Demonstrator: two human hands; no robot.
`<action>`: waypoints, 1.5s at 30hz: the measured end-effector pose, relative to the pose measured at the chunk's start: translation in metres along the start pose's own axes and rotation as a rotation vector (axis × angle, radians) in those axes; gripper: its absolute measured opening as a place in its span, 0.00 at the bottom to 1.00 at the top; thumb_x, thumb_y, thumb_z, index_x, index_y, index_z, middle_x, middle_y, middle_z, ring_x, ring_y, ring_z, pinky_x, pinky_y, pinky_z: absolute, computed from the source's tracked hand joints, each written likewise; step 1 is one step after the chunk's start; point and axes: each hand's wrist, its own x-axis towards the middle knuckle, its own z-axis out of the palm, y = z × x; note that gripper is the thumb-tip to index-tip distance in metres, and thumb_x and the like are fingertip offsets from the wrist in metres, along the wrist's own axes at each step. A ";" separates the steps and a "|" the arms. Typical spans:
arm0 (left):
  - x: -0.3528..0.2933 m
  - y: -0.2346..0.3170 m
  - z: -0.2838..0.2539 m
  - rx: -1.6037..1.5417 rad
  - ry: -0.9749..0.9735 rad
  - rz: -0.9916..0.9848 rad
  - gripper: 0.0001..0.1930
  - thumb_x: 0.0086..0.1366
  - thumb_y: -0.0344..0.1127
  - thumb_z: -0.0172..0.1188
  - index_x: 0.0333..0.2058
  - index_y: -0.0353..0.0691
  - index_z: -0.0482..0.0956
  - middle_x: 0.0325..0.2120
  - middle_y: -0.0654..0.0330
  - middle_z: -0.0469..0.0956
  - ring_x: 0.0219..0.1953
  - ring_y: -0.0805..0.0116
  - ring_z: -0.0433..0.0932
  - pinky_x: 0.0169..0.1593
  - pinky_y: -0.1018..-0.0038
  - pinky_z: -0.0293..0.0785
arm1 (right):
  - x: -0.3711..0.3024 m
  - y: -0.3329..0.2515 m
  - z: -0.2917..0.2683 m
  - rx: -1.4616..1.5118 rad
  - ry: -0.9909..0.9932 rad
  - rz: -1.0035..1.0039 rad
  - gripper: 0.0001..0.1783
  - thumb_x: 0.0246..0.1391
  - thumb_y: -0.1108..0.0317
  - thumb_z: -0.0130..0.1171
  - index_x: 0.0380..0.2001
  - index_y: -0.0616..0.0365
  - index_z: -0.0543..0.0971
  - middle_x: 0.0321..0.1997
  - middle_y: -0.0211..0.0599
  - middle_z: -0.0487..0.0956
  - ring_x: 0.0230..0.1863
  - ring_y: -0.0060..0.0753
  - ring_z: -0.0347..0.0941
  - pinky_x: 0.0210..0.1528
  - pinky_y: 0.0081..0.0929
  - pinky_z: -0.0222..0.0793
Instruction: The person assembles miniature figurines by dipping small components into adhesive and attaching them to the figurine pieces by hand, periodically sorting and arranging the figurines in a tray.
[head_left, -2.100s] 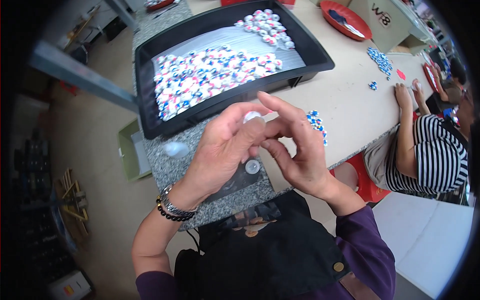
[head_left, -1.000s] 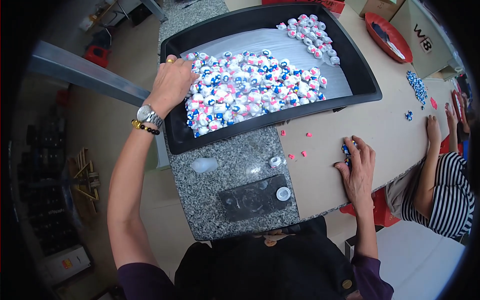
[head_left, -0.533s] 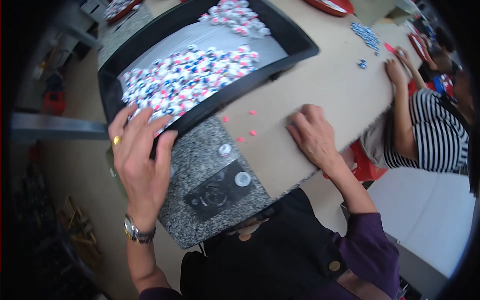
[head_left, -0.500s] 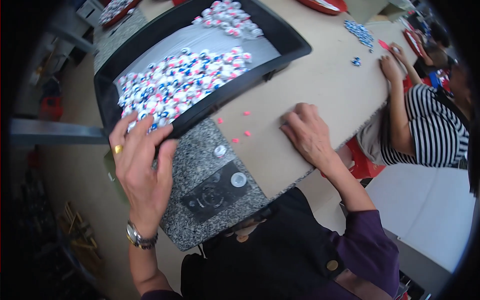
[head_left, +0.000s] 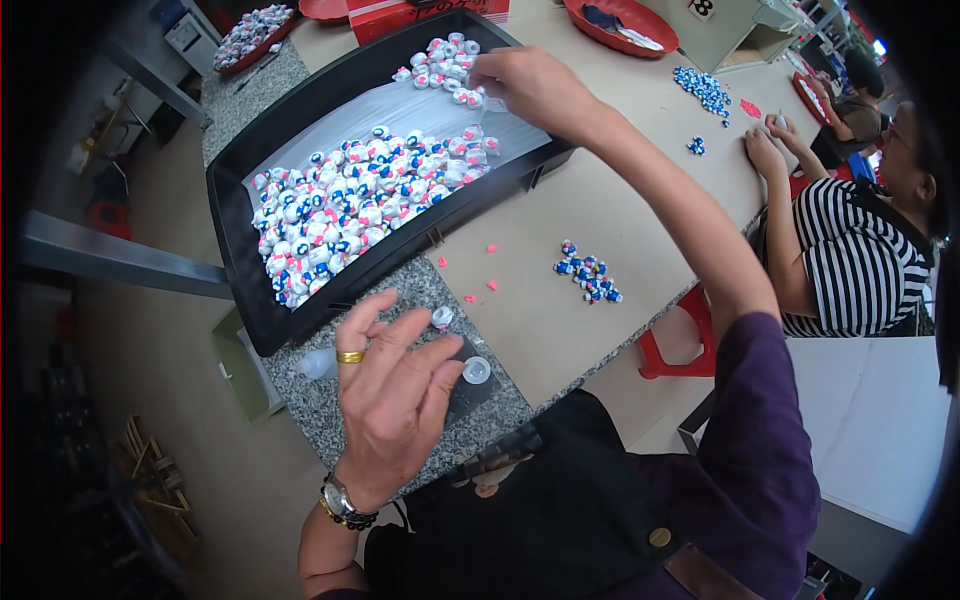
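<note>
My left hand (head_left: 393, 405) hovers over the near granite end of the table, fingers curved and apart, nothing visible in them. Close to its fingertips are a round clear plastic cap (head_left: 477, 371) and a small white piece (head_left: 442, 317). The hand partly covers a dark plate (head_left: 465, 397). My right hand (head_left: 540, 90) reaches into the far right end of a black tray (head_left: 236, 262). Its fingers are bent together beside a cluster of small white-and-pink pieces (head_left: 437, 66); what they hold is hidden. A large heap of white, blue and pink pieces (head_left: 350, 195) fills the tray's left part.
Small blue-and-white pieces (head_left: 588, 272) lie under my right forearm, near several loose pink bits (head_left: 491, 287). A translucent object (head_left: 317, 363) stands by my left hand. A person in a striped top (head_left: 850, 245) works at right, near a red stool (head_left: 685, 340). Red trays (head_left: 622, 35) stand behind.
My right hand has moved from the tabletop into the tray's far end, uncovering the blue-and-white pieces. My left hand has moved from the tray's near corner rightward and nearer, over the granite.
</note>
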 end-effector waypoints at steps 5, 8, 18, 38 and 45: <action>-0.005 -0.003 -0.001 -0.053 -0.038 0.002 0.13 0.48 0.23 0.68 0.36 0.38 0.82 0.42 0.54 0.78 0.53 0.46 0.70 0.46 0.58 0.70 | 0.044 0.030 0.057 -0.262 -0.247 -0.012 0.13 0.56 0.65 0.58 0.45 0.51 0.78 0.49 0.41 0.77 0.46 0.46 0.76 0.47 0.36 0.74; -0.005 -0.003 -0.002 -0.047 -0.041 -0.037 0.10 0.49 0.25 0.68 0.34 0.38 0.83 0.39 0.52 0.79 0.52 0.48 0.71 0.49 0.60 0.71 | 0.049 0.026 0.069 -0.444 -0.422 -0.018 0.21 0.57 0.57 0.59 0.55 0.42 0.73 0.59 0.43 0.70 0.53 0.53 0.73 0.51 0.42 0.74; -0.016 -0.008 0.008 -0.148 -0.058 -0.036 0.13 0.47 0.23 0.69 0.34 0.40 0.83 0.41 0.54 0.78 0.53 0.48 0.71 0.48 0.60 0.71 | 0.039 0.033 0.092 -0.324 -0.434 0.201 0.26 0.58 0.50 0.57 0.59 0.36 0.69 0.61 0.47 0.66 0.60 0.60 0.63 0.58 0.47 0.67; -0.021 -0.008 0.018 -0.228 -0.078 -0.017 0.17 0.44 0.22 0.70 0.36 0.37 0.81 0.43 0.54 0.76 0.53 0.47 0.69 0.49 0.58 0.69 | 0.029 0.026 0.079 -0.293 -0.416 0.149 0.16 0.51 0.63 0.68 0.43 0.45 0.77 0.44 0.39 0.71 0.46 0.33 0.74 0.48 0.27 0.72; -0.018 -0.001 0.018 -0.236 -0.086 -0.018 0.16 0.44 0.21 0.70 0.36 0.37 0.81 0.43 0.54 0.77 0.52 0.49 0.70 0.49 0.60 0.70 | 0.035 0.038 0.057 -0.068 -0.273 0.165 0.17 0.51 0.65 0.67 0.44 0.46 0.77 0.44 0.40 0.71 0.44 0.37 0.74 0.48 0.29 0.72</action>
